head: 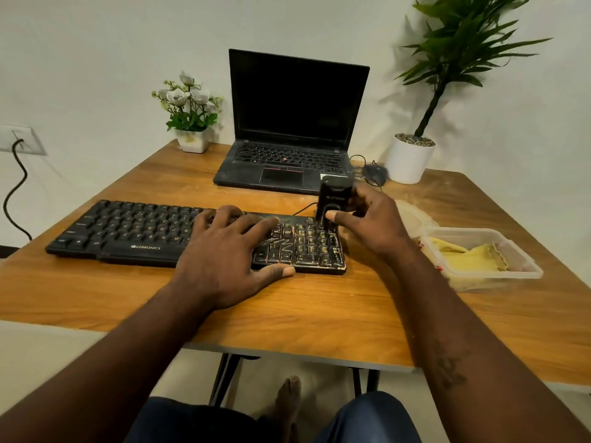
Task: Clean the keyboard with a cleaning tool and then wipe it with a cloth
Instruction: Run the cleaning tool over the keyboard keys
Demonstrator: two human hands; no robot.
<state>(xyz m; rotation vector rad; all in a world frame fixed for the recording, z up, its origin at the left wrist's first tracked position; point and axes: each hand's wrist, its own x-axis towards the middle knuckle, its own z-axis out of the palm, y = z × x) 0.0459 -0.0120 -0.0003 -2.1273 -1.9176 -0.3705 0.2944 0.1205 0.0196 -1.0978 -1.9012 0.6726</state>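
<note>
A black keyboard [128,235] lies across the wooden table [287,314]. Its right side, the number pad, is covered in pale dust and crumbs. My left hand [230,251] rests flat on the keyboard's middle, fingers spread, holding it down. My right hand [367,219] grips a small black cleaning tool [331,199] held upright, its lower end touching the top of the number pad. A yellow cloth [470,254] lies in a clear plastic container [524,270] to the right of the keyboard.
An open black laptop [287,123] stands behind the keyboard. A small flower pot [192,140] sits at the back left; a tall plant in a white pot [409,161] and a mouse [374,172] at the back right. A cable [16,187] hangs from a wall socket.
</note>
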